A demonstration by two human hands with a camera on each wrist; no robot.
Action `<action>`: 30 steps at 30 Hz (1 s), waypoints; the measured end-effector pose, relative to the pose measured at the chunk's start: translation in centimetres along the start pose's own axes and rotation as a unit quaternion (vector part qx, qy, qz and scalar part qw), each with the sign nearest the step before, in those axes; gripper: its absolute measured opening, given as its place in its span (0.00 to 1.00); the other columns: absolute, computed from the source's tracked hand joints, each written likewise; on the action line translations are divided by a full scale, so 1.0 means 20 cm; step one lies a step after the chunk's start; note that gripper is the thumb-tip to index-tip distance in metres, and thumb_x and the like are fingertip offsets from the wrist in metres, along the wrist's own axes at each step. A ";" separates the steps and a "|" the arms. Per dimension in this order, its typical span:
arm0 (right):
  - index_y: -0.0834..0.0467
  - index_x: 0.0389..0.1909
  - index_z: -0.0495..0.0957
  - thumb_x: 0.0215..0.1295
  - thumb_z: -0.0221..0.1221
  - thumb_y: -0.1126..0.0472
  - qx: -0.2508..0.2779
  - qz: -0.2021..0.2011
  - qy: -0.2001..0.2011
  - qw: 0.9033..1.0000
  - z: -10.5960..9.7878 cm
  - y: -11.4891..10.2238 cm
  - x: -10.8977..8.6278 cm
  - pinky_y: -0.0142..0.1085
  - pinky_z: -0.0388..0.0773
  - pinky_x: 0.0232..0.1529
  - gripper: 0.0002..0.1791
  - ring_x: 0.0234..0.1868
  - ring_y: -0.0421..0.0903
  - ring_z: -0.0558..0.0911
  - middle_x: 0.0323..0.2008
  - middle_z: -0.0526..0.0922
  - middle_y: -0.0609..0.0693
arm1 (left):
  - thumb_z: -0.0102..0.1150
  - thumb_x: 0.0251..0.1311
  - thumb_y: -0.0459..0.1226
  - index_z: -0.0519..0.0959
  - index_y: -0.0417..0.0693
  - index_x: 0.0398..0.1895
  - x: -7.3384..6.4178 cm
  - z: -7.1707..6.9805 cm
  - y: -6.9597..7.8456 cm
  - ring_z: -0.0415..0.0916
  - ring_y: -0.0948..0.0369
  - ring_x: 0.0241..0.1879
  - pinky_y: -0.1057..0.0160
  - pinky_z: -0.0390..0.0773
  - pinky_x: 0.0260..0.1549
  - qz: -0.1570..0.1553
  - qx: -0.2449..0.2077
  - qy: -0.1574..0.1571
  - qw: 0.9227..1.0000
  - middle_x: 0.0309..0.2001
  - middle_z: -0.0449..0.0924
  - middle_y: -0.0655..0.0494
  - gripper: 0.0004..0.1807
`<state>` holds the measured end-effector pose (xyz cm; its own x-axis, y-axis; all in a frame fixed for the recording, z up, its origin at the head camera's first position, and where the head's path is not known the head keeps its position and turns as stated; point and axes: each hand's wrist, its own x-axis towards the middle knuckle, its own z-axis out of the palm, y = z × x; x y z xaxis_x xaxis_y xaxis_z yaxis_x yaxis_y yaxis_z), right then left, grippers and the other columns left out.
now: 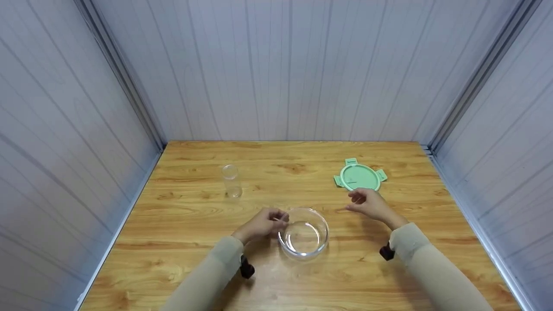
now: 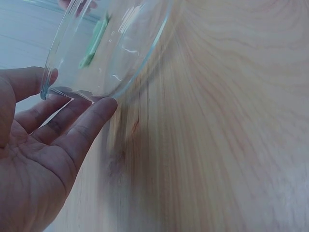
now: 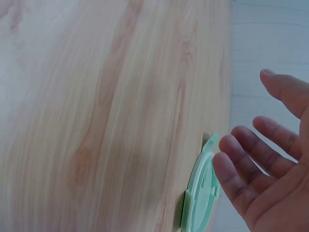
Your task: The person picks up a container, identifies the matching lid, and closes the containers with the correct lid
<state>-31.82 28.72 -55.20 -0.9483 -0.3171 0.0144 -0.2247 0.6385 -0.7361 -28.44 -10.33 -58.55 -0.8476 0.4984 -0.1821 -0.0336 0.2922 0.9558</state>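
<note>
A round clear glass bowl (image 1: 303, 248) is at the front middle of the table. My left hand (image 1: 264, 223) grips its left side; in the left wrist view the thumb hooks over the rim of the bowl (image 2: 130, 43) and the fingers lie along the outer wall. My right hand (image 1: 369, 204) hovers near the front edge of a round green lid (image 1: 362, 178) with flap clips spread outward. In the right wrist view the right hand (image 3: 275, 169) has loosely bent fingers, with nothing between them, and overlaps part of the lid (image 3: 200, 193).
A tall clear glass (image 1: 232, 181) stands on the table at the back left. The wood-grain table (image 1: 194, 268) is bounded by pale panelled walls (image 1: 289, 73) at the back and both sides.
</note>
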 end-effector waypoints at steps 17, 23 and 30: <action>0.69 0.76 0.68 0.75 0.69 0.55 0.026 0.147 0.055 0.987 -0.09 0.14 -0.04 0.54 0.81 0.62 0.36 0.65 0.64 0.78 0.67 0.73 0.70 | 0.61 0.76 0.31 0.80 0.28 0.63 0.00 0.00 0.00 0.81 0.60 0.49 0.67 0.82 0.45 0.006 0.000 0.004 1.000 0.54 0.84 0.41 0.18; 0.71 0.77 0.64 0.75 0.69 0.53 0.026 0.176 0.042 0.983 -0.10 0.21 -0.02 0.61 0.76 0.68 0.41 0.72 0.70 0.72 0.72 0.68 0.75 | 0.61 0.75 0.30 0.80 0.28 0.63 0.01 0.01 0.00 0.81 0.60 0.49 0.68 0.83 0.46 0.009 0.002 0.004 1.000 0.54 0.84 0.40 0.18; 0.74 0.74 0.64 0.73 0.70 0.52 -0.015 0.192 0.033 0.981 -0.11 0.27 0.02 0.52 0.80 0.55 0.42 0.58 0.63 0.79 0.62 0.76 0.74 | 0.60 0.75 0.30 0.80 0.29 0.63 0.01 0.01 0.00 0.82 0.59 0.49 0.68 0.84 0.46 0.003 -0.008 0.004 1.000 0.56 0.84 0.40 0.18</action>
<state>-33.98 33.54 -57.62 -0.9765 -0.0034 -0.2157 0.1465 0.7232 -0.6749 -28.44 -10.16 -58.66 -0.8520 0.4939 -0.1739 -0.0364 0.2755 0.9606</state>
